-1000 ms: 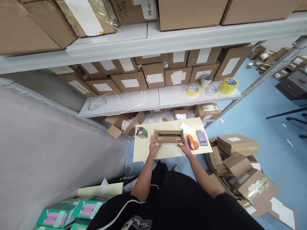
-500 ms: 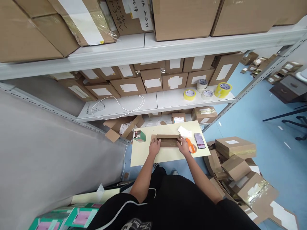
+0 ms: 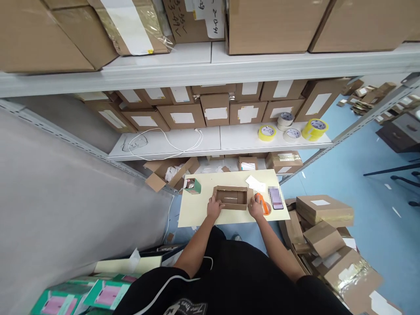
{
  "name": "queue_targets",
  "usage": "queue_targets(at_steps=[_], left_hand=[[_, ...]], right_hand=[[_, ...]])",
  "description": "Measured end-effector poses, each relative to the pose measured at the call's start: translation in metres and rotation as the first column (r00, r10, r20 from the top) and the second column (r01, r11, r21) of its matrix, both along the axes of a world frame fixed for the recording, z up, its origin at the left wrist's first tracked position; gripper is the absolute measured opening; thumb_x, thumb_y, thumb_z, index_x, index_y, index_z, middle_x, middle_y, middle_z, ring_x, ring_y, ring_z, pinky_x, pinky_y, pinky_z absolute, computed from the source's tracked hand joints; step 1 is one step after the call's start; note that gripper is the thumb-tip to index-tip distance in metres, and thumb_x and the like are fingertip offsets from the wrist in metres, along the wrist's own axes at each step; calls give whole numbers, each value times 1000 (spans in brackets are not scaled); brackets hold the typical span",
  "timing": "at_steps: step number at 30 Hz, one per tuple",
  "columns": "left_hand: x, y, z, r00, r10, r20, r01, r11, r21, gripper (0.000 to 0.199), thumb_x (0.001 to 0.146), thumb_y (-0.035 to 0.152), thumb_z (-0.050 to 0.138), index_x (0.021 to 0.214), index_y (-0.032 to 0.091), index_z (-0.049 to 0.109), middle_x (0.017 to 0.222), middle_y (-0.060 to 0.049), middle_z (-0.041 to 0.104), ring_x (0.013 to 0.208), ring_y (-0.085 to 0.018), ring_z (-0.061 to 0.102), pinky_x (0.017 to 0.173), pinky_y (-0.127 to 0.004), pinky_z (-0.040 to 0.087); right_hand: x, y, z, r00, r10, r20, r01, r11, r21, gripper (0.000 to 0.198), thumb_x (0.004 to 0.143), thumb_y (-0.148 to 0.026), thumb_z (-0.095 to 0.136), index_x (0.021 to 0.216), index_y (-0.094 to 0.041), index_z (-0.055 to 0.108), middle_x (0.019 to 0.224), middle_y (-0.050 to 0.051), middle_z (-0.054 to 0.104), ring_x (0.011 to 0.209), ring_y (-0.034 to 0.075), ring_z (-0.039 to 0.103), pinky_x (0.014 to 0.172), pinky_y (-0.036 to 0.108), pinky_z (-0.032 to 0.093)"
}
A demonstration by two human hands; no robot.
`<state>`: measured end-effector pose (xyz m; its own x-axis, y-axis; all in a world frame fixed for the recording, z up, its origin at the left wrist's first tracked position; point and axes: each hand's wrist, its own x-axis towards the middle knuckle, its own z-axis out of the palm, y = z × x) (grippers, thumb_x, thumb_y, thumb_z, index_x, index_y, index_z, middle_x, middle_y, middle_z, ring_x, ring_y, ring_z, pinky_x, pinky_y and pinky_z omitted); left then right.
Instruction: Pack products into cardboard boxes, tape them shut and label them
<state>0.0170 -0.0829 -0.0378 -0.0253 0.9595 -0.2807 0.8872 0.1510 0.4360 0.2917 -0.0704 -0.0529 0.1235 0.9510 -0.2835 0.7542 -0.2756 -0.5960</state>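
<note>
An open-topped cardboard box (image 3: 231,206) lies on the cream tabletop (image 3: 197,214), its inside facing me and bare. My left hand (image 3: 214,208) grips its left front corner, with the thumb over the front wall. At the other end, my right hand (image 3: 255,208) has its fingers bent at the box's right flap. Those fingers are close against an orange tape dispenser (image 3: 261,200); whether they touch it is hard to make out. A phone (image 3: 276,199) and white paper slips (image 3: 256,183) lie to the right. A small green box (image 3: 193,186) stands at the left.
Behind the table, a metal shelf (image 3: 183,151) holds labelled cartons (image 3: 215,107), tape rolls (image 3: 266,132) and a white cable (image 3: 170,151). An opened carton (image 3: 160,170) sits at the table's left rear. Cartons (image 3: 324,214) are piled on the floor at right.
The box has tipped so that its open inside now faces up toward me, and its right flap lies outward. My right hand has shifted slightly right, toward the dispenser. My head view moved a little.
</note>
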Motion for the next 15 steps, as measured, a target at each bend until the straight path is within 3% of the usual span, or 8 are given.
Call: queue_targets(at_steps=[3,7,9,12,15], left_hand=[[3,10,-1,999,0,-41,0,1000,-11,21,96,40,67,102,22,77,150,-15,49,134,-36,46,109,-49,47],[5,20,-5,999,-9,-46,9,1000,6,21,98,41,65,101,23,76,143,-14,50,137,-34,44,110,-46,48],[6,22,-7,999,-11,-31,11,1000,4,22,98,42,64,102,23,76,143,-14,49,138,-34,42,108,-45,50],[5,23,-8,1000,-13,-5,13,1000,-10,23,99,43,64,100,23,76,147,-14,47,141,-34,41,105,-46,52],[3,23,-7,999,-16,28,17,999,-32,22,98,41,65,98,23,75,150,-14,46,143,-35,40,106,-46,52]], right_hand=[[-11,2,3,996,-5,88,3,1000,25,48,86,-25,58,131,-15,69,168,18,36,159,46,17,119,65,33],[-32,26,20,989,94,118,-115,975,189,42,88,-20,52,124,-19,74,155,14,54,159,38,21,128,60,20],[-40,42,27,986,107,125,-130,973,191,49,87,-19,53,132,-19,71,158,13,51,161,38,16,129,62,17],[-45,61,29,990,62,130,-79,989,128,67,85,-20,58,152,-18,56,170,15,33,162,45,5,126,68,16],[-47,74,24,988,69,134,-83,991,103,80,85,-21,60,162,-25,42,174,13,24,161,46,9,123,67,24]])
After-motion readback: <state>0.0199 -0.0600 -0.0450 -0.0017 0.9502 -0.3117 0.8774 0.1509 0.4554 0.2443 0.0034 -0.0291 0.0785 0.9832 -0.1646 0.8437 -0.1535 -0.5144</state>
